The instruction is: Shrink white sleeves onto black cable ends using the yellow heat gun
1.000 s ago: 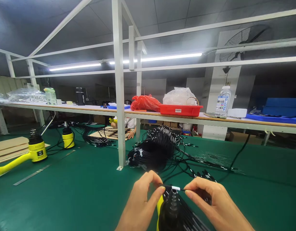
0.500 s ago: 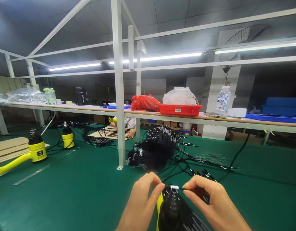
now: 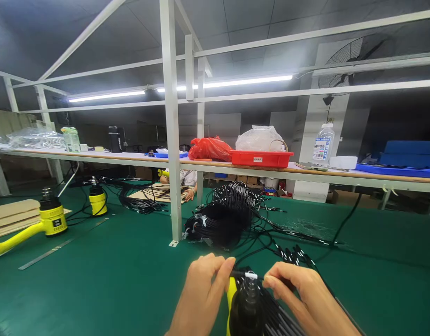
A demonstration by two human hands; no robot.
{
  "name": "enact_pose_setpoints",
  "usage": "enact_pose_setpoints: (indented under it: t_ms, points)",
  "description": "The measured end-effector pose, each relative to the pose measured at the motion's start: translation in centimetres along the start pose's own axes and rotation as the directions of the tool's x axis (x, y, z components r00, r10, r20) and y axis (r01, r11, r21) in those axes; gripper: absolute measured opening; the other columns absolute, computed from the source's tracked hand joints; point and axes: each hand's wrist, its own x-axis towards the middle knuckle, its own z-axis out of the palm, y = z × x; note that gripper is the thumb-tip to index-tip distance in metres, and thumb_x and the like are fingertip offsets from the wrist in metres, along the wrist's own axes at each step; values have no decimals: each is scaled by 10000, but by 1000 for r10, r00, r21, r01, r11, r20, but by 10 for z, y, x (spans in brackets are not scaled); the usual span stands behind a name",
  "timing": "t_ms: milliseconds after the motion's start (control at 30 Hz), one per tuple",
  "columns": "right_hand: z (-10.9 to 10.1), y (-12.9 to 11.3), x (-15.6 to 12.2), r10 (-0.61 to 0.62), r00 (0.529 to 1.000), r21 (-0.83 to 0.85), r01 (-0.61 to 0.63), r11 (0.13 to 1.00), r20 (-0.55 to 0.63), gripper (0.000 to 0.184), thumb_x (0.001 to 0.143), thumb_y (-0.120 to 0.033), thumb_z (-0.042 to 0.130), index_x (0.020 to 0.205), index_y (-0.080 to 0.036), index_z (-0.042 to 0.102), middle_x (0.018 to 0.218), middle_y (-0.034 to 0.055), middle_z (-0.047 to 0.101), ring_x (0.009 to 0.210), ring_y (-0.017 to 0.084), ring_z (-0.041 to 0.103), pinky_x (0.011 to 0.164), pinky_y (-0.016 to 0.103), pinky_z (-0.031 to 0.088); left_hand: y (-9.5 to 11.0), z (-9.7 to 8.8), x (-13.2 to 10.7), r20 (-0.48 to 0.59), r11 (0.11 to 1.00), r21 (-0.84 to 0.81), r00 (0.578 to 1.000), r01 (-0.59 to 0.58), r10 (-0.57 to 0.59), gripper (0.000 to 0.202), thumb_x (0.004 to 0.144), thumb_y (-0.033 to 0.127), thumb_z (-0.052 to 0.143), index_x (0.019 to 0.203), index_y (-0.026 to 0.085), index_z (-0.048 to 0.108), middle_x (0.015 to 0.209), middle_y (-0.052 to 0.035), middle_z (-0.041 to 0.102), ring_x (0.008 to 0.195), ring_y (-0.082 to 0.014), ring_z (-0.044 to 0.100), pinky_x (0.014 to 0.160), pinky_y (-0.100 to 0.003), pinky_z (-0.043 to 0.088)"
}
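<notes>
Both my hands hold one thin black cable (image 3: 239,274) stretched level, with a short white sleeve (image 3: 251,276) on it. My left hand (image 3: 203,291) pinches the cable on the left side of the sleeve. My right hand (image 3: 302,291) pinches it on the right side. Straight below the sleeve stands a yellow and black heat gun (image 3: 249,305), its stepped nozzle pointing up, very near the sleeve. A bundle of black cables (image 3: 280,317) lies behind and right of this heat gun, partly hidden by my right hand.
A coiled heap of black cables (image 3: 222,224) lies beyond my hands, beside a white post (image 3: 173,140). Two other heat guns, one lying yellow-handled (image 3: 52,217) and one upright (image 3: 97,198), stand left. A metal ruler (image 3: 47,254) lies nearby. Across the table a person's hand (image 3: 190,193) shows.
The cable and its white sleeve have shifted slightly left and down over the nozzle. My fingers have turned a little, the left thumb now pointing more upward. The view has moved slightly.
</notes>
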Motion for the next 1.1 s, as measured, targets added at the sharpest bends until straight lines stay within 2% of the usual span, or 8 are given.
enact_pose_setpoints:
  t_ms: [100,267,567,733,867,933,1033,1100]
  points:
    - [4,6,2,46,998,15,-47,999,50,299,941,-332,437,677,-225,527,657,-14,602,590,153,528,537,236,389,3,-3,0,3,998,-65,1000,11,-11,403,966,480,405,681,209,488,750,6,525,760,-184,476,693,-278,350]
    - [11,9,5,70,997,62,-72,995,24,245,902,-292,462,672,-218,501,661,-18,579,601,148,508,551,232,383,7,-5,-2,25,990,-138,1000,8,-5,182,945,397,478,873,244,546,914,7,591,887,-192,517,754,-272,392]
    - [11,12,0,71,990,-44,-67,997,123,400,969,-425,298,656,-221,442,611,-20,515,562,147,436,529,253,315,-8,2,-3,-80,996,-76,996,-45,39,408,953,478,435,642,217,474,694,1,528,736,-188,512,685,-275,401]
    - [9,7,1,97,992,34,-100,994,81,313,939,-380,402,677,-222,466,667,-13,562,608,149,479,555,238,354,3,1,-2,3,989,-144,1000,-30,31,271,963,417,449,787,223,519,838,7,565,829,-183,519,759,-285,393]
    - [7,6,3,108,993,28,-109,994,55,319,947,-372,396,685,-219,495,660,-19,548,605,144,484,558,232,359,7,-2,-1,-8,985,-172,1000,-19,18,206,969,408,446,900,244,549,925,9,583,908,-187,518,826,-296,380]
    - [4,19,6,121,993,-41,-121,992,-3,372,967,-420,368,677,-221,490,634,-25,519,577,143,459,535,237,337,5,-4,-1,-39,981,-194,999,-8,1,250,976,450,416,909,248,546,912,9,579,891,-187,518,801,-292,384]
    - [-2,65,17,213,965,-210,-242,947,-154,411,969,-485,377,691,-225,531,602,-25,530,551,156,486,516,245,345,0,-9,-1,-79,976,-217,996,14,-32,277,963,495,421,903,253,543,902,11,565,884,-190,510,792,-285,389]
    - [-3,104,25,327,892,-340,-427,838,-313,347,982,-437,388,858,-222,630,743,13,643,676,191,599,610,257,430,-6,-13,-2,-80,978,-206,995,35,-52,287,951,511,433,888,255,547,894,13,557,880,-192,504,798,-283,391]
